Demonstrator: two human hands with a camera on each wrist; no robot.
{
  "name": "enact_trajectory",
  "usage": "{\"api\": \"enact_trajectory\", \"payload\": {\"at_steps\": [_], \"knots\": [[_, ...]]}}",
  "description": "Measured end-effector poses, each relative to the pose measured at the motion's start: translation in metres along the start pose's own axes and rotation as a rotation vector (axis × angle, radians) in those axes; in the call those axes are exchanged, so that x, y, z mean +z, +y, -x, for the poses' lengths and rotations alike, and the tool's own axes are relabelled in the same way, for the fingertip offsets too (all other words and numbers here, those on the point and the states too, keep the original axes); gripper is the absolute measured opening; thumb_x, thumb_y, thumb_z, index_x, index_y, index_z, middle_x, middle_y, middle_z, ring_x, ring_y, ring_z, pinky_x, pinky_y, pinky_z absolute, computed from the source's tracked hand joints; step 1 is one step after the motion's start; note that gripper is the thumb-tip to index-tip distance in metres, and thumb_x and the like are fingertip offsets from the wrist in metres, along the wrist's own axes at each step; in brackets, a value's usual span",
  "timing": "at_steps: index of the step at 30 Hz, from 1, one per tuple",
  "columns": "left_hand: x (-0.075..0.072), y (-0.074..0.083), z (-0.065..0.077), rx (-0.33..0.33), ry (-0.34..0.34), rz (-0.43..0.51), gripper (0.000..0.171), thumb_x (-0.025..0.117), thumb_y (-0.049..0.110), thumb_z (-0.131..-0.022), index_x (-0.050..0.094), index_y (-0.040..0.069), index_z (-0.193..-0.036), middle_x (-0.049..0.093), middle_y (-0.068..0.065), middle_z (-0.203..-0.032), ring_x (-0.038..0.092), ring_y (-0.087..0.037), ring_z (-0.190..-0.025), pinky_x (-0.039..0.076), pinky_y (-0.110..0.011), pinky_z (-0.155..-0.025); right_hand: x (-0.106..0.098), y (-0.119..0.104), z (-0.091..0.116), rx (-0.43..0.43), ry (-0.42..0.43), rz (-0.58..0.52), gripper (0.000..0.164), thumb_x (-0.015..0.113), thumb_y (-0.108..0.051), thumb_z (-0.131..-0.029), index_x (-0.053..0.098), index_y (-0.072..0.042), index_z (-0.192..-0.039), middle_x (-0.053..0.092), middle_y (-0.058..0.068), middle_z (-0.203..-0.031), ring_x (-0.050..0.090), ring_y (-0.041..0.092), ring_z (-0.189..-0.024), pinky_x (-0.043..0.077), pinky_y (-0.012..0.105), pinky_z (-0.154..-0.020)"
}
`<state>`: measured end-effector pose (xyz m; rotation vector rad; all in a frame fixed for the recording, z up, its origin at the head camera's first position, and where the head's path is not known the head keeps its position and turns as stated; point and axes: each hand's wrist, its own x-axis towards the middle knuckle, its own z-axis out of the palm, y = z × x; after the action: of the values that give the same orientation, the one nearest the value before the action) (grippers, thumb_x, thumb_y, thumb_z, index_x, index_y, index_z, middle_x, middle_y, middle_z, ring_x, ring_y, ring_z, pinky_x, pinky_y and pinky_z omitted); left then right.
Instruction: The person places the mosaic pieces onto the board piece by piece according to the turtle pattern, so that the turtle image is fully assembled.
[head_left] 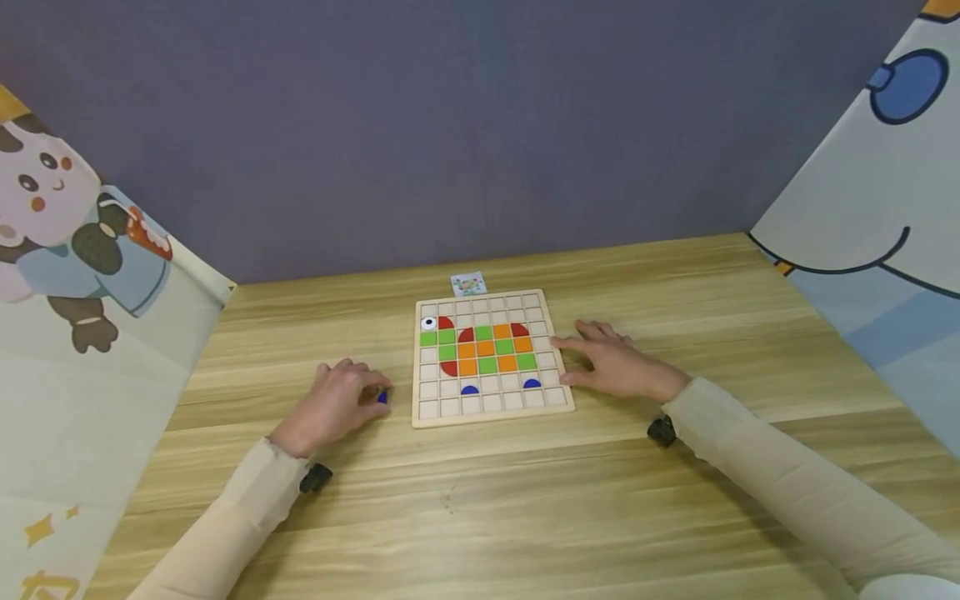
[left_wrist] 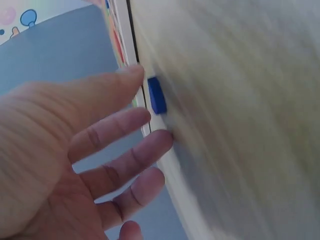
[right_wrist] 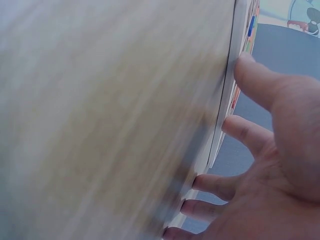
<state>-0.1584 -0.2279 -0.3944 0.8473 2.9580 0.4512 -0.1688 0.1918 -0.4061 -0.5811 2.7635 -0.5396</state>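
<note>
A small blue piece [head_left: 382, 397] lies on the table left of the board, between the thumb and forefinger of my left hand [head_left: 333, 407]. In the left wrist view the blue piece [left_wrist: 157, 95] shows just beyond the fingertips, which are spread around it. My right hand [head_left: 617, 363] rests with thumb and forefinger at the right edge of a wooden grid board [head_left: 492, 418], its other fingers spread over the table. Set in the grid are green, orange and red tiles, a white eye tile [head_left: 428, 323] and two blue half-round tiles [head_left: 469, 390].
A small picture card [head_left: 468, 284] lies behind the board's far edge. The wood-grain table [head_left: 480, 508] meets a grey-blue partition [head_left: 480, 142] at the back. Cartoon-printed panels [head_left: 862, 183] stand at both sides.
</note>
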Motion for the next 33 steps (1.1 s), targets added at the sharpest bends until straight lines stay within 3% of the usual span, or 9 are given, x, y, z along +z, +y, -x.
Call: {"api": "enact_trajectory", "payload": {"at_steps": [8, 15, 27, 33], "knots": [[0.005, 0.004, -0.005, 0.036, 0.023, -0.036, 0.024, 0.079, 0.010, -0.076, 0.072, 0.012, -0.098, 0.064, 0.001, -0.086, 0.055, -0.020, -0.083, 0.028, -0.036, -0.067, -0.001, 0.000, 0.000, 0.006, -0.001, 0.005, 0.065, 0.058, -0.051, -0.089, 0.037, -0.028, -0.146, 0.012, 0.025, -0.153, 0.006, 0.046, -0.137, 0.010, 0.074, -0.095], [0.006, 0.004, -0.008, 0.064, 0.042, -0.043, 0.019, 0.077, 0.004, -0.076, 0.071, 0.013, -0.091, 0.062, 0.002, -0.082, 0.055, -0.019, -0.080, 0.029, -0.036, -0.066, -0.003, -0.003, 0.000, 0.014, -0.007, 0.003, 0.065, 0.058, -0.051, -0.090, 0.037, -0.027, -0.146, 0.011, 0.025, -0.152, 0.006, 0.046, -0.137, 0.010, 0.074, -0.095], [0.007, 0.006, -0.012, 0.058, 0.029, -0.017, 0.012, 0.077, 0.008, -0.077, 0.070, 0.011, -0.087, 0.064, 0.001, -0.084, 0.055, -0.019, -0.082, 0.030, -0.037, -0.069, -0.005, -0.004, 0.001, 0.018, -0.015, -0.004, 0.065, 0.059, -0.049, -0.090, 0.037, -0.027, -0.146, 0.012, 0.025, -0.152, 0.007, 0.046, -0.137, 0.011, 0.074, -0.094], [0.003, 0.010, -0.020, 0.079, 0.083, -0.020, 0.010, 0.076, 0.007, -0.078, 0.070, 0.011, -0.086, 0.062, 0.003, -0.078, 0.052, -0.016, -0.075, 0.027, -0.034, -0.066, -0.005, -0.003, 0.001, 0.004, -0.013, 0.005, 0.065, 0.058, -0.049, -0.090, 0.036, -0.027, -0.147, 0.012, 0.025, -0.152, 0.007, 0.046, -0.137, 0.011, 0.075, -0.093]]}}
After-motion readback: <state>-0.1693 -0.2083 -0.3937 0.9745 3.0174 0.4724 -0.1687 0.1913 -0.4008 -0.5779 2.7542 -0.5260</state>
